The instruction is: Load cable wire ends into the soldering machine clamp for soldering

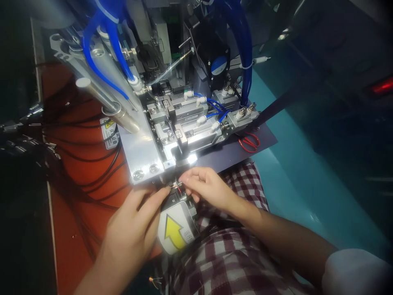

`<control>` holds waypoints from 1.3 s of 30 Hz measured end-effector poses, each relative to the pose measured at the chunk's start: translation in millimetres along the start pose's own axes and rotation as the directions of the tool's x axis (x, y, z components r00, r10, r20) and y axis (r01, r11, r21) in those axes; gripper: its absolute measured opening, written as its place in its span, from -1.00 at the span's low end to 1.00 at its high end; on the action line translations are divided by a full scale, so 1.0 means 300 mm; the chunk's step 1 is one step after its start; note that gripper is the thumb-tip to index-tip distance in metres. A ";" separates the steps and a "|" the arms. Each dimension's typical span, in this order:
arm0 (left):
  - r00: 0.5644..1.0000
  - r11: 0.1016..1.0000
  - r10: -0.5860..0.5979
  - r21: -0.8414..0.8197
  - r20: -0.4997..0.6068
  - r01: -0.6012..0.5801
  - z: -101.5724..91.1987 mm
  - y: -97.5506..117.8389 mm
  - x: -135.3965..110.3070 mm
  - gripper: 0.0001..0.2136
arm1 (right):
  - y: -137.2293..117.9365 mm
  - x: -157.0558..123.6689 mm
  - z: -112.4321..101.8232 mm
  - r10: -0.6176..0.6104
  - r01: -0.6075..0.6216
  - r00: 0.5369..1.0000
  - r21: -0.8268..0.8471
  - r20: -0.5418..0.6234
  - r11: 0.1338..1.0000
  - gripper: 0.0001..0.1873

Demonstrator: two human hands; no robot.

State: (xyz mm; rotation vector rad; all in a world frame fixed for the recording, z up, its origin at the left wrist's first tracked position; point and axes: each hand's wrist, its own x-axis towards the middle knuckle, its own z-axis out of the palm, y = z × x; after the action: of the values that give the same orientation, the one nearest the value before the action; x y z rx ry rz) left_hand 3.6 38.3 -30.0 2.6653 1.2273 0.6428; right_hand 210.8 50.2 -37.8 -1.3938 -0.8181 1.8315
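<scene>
In the head view a small shiny part (176, 185) with a thin red line beside it lies between my fingertips, at the front edge of the machine. Its kind is too small to make out. My right hand (205, 186) pinches it from the right with thumb and forefinger, the other fingers curled. From the left, my left hand (133, 219) brings its closed fingertips to the other end; whatever they hold is hidden. Just below the hands is a rounded white cover (164, 241) with a yellow arrow (173, 231).
The machine's metal plate (141, 153) and pneumatic slides (196, 123) stand right behind my hands. Blue air hoses (244, 45) rise above. Red-handled scissors (250, 142) lie on the dark sheet at right. Black cables (101, 184) cross the orange surface (64, 196) at left.
</scene>
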 end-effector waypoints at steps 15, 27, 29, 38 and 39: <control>0.999 0.998 -0.039 -0.054 0.025 0.040 0.008 -0.002 -0.011 -0.76 | 0.078 -0.002 0.044 -0.434 0.367 0.890 -0.347 -0.138 0.863 -0.85; 1.000 0.998 -0.028 -0.055 -0.004 0.028 0.011 0.004 -0.001 -0.77 | 0.052 -0.003 0.043 -0.200 0.184 0.964 -0.105 -0.176 0.977 -0.86; 1.000 0.998 -0.026 -0.051 -0.012 0.025 0.011 0.005 0.003 -0.77 | 0.036 0.001 0.048 -0.039 0.049 0.987 0.063 -0.158 0.997 -0.85; 1.000 0.997 -0.024 -0.070 -0.018 0.023 0.001 0.012 0.008 -0.75 | 0.035 -0.039 0.021 0.014 -0.007 0.997 0.087 -0.077 0.996 -0.70; 1.000 0.998 -0.022 -0.067 -0.015 0.021 0.002 0.011 0.007 -0.75 | 0.046 -0.045 0.024 0.005 0.000 0.998 0.080 -0.065 0.997 -0.71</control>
State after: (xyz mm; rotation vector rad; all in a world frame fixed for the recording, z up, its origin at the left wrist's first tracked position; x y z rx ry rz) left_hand 7.3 37.7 -29.0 2.5943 1.2147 0.6904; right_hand 204.3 30.8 -40.1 -1.3968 -0.7033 1.7909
